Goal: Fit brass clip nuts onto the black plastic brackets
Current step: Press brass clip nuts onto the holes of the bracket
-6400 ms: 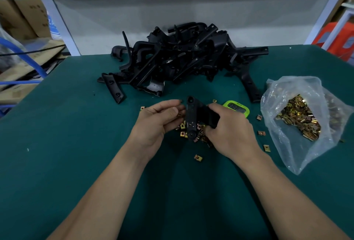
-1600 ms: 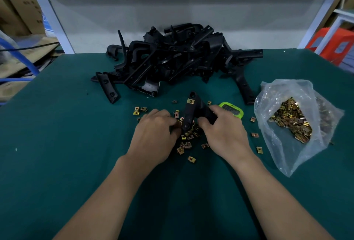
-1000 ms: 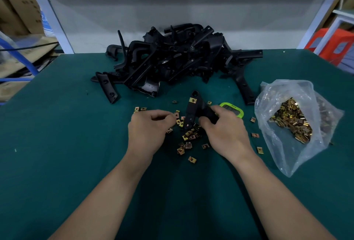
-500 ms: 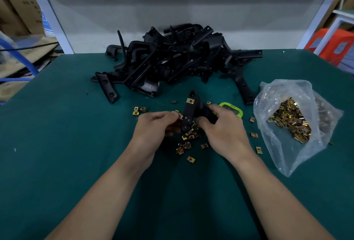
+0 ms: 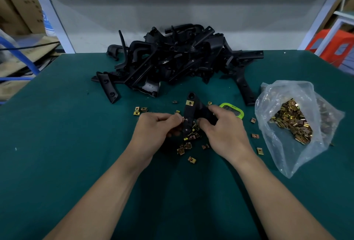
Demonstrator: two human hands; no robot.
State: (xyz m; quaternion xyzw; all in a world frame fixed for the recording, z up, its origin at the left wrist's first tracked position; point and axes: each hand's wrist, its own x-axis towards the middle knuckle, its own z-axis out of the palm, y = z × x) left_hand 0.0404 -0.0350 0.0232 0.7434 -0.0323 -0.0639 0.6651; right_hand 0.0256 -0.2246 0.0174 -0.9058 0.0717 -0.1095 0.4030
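Just left of the green timer, the right hand grips the bracket, its first nut seated, while the left hand, back from the loose nuts, pinches what looks like a second nut against its middle, ready for fitting.

Just two arms in shot, nothing else of person visible. Left hand bare, right hand bare too. Left forearm and right forearm both bare skin, wrist right down to bottom edge of frame. Slim-ish build, narrow wrists, knuckles and tendons showing on backs of hands. Fingernails too small to make out properly. Dim light, undersides of arms in shadow.
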